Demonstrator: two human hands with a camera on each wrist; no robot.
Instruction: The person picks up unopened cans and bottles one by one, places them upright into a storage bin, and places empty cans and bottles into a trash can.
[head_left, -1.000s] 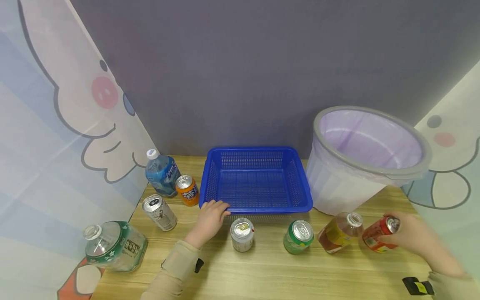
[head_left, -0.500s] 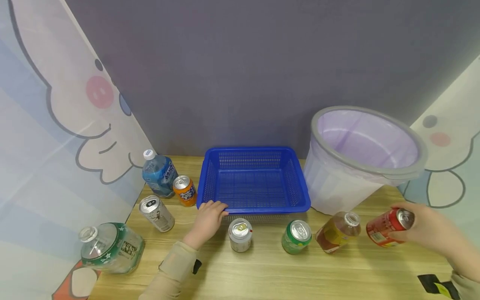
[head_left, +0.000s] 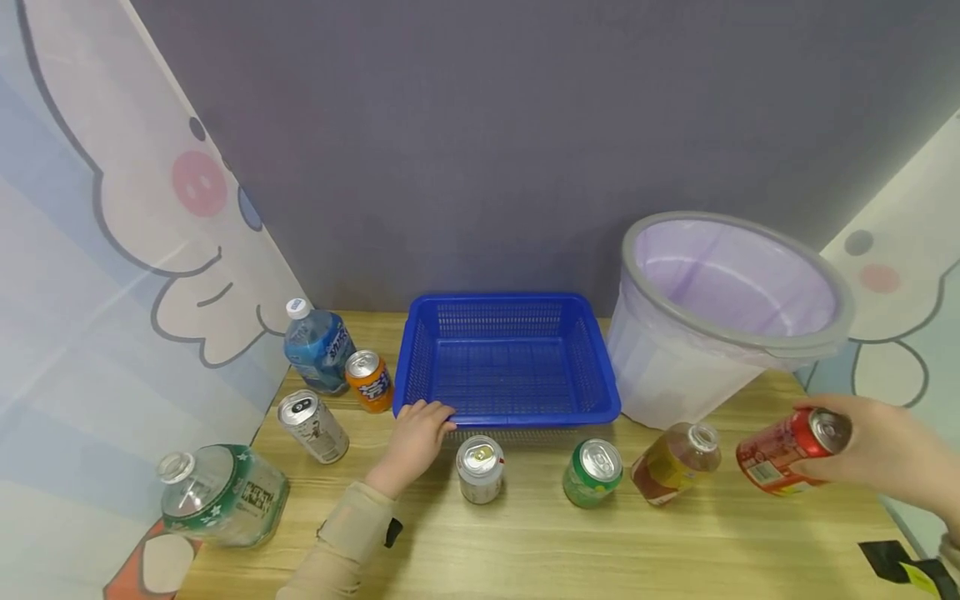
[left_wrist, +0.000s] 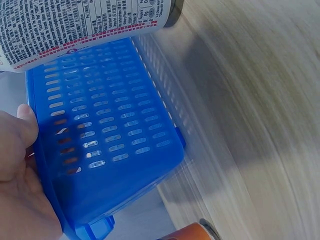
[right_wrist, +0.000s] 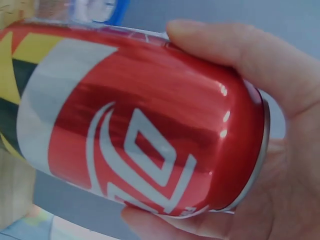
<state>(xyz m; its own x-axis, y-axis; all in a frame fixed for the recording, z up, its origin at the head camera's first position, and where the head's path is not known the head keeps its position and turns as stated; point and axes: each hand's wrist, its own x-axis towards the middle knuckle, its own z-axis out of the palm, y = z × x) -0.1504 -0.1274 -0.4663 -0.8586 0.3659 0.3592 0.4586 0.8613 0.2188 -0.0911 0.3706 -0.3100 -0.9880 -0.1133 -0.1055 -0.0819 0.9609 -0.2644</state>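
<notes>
My left hand (head_left: 412,444) grips the near left rim of the blue plastic basket (head_left: 508,420), its fingers over the edge. In the left wrist view, the basket's slotted wall (left_wrist: 107,115) shows beside that hand. At the far right, my right hand (head_left: 885,446) holds a red soda can (head_left: 780,450), tilted with its top toward the palm. Thumb and fingers wrap around the can's top end in the right wrist view. Closest to that can stands a bottle of amber drink (head_left: 675,462). A silver can (head_left: 481,469) stands right of my left hand.
A white bin (head_left: 667,375) with a purple-tinted liner stands at back right. A green can (head_left: 592,473) is near the bottle. On the left are a blue bottle (head_left: 321,350), an orange can (head_left: 371,382), a white can (head_left: 315,427) and a clear green-labelled bottle (head_left: 228,496).
The red can has moved rightward in my right hand and tilted further over. My left hand has stayed on the basket rim, and the other containers have not moved.
</notes>
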